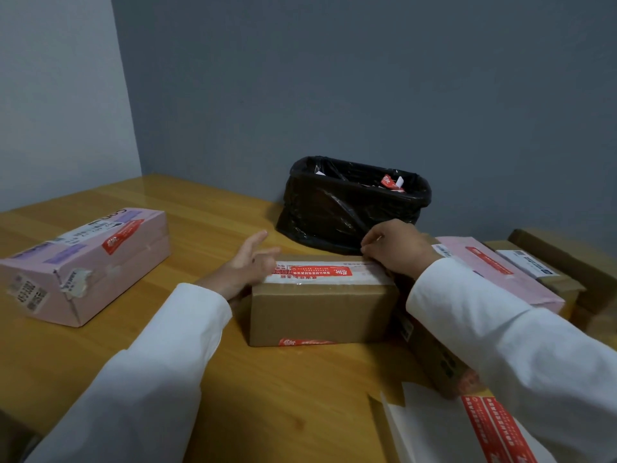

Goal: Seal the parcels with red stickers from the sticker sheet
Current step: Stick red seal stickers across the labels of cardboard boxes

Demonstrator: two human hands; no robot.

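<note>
The left hand [248,262] rests against the left end of the brown parcel [320,309], fingers straight and loosely spread, holding nothing. The right hand [397,247] lies curled over the parcel's far right top corner, fingertips pressed down at the edge; whether anything is pinched under them cannot be told. Both arms wear white sleeves [500,335]. A red sticker [320,271] lies flat along the top of the brown parcel over its white tape seam, between the two hands, and a second red sticker [305,342] shows at the parcel's lower front edge. The parcel sits on the wooden counter [267,396]. Right of and in front of it, at the near edge of the view, lies the sticker sheet [467,429], white with red stickers remaining on it. Just right of the parcel are another brown box [434,355] and a pink parcel [500,272] with a red sticker on top. Well to the left of it sits a second pink parcel [86,262], also bearing a red sticker. Just behind it stands a bin lined with a black bag [350,202].
</note>
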